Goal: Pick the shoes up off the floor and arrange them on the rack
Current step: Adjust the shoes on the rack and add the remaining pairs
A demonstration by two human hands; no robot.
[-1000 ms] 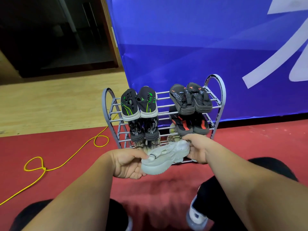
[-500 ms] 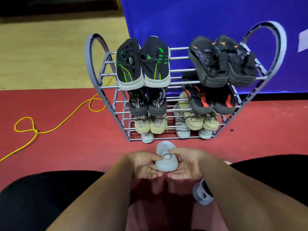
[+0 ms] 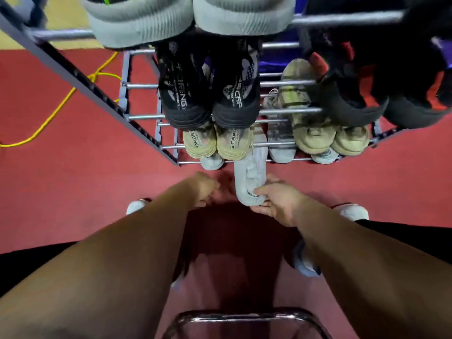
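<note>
A pale grey sneaker [image 3: 249, 178] lies toe-first into the bottom tier of the metal shoe rack [image 3: 144, 117], its heel sticking out over the red floor. My right hand [image 3: 277, 200] holds the heel, thumb on top and fingers underneath. My left hand [image 3: 204, 188] is blurred just left of the sneaker, apart from it, fingers loosely curled and holding nothing. A matching grey sneaker [image 3: 212, 162] sits on the bottom tier beside it. Beige, black and green-striped pairs fill the tiers above.
A yellow cable [image 3: 61, 104] loops over the red floor left of the rack. My own white shoes [image 3: 352, 211] stand on the floor at either side. A chrome tube frame [image 3: 244, 316] shows at the bottom edge between my arms.
I have leaned in close to the rack. The grey sneaker has gone forward from both hands into the bottom tier. My left hand has let go and drawn off to the left.
</note>
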